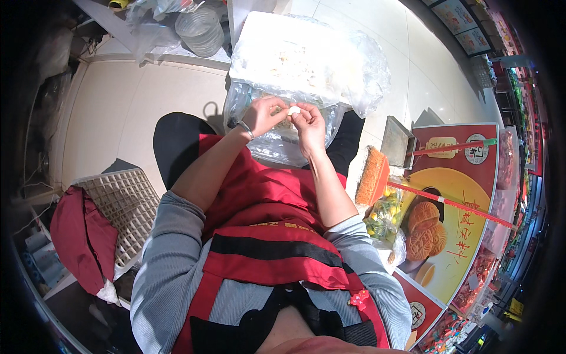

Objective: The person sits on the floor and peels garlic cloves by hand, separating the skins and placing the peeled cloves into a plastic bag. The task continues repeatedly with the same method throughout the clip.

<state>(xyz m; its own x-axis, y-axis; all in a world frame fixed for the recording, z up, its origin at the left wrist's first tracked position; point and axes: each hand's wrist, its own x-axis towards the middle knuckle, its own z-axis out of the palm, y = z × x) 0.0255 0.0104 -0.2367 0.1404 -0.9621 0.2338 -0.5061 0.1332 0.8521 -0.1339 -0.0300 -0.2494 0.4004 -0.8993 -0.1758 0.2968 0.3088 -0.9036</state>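
Between the fingertips of both hands sits a small, rounded white piece [294, 110], too small to name surely. My right hand [312, 128] grips it with thumb and fingers. My left hand [264, 116], with a bangle [246, 129] at its wrist, pinches it from the other side. Just below the hands, between my knees, is an open container lined with a clear plastic bag [283, 150]. Brownish bits show inside it, partly hidden by my hands. Beyond it lies a bright white board or lid [261, 48] with scattered crumbs, plastic film bunched at its right.
At right are an orange broom [372, 177], a dustpan [395, 139], a bag of yellow-green items [384, 219] and a printed display panel [468, 177]. A plastic crate [132, 199] with maroon cloth [79, 239] stands left. Stacked clear tubs [200, 33] sit on a shelf ahead.
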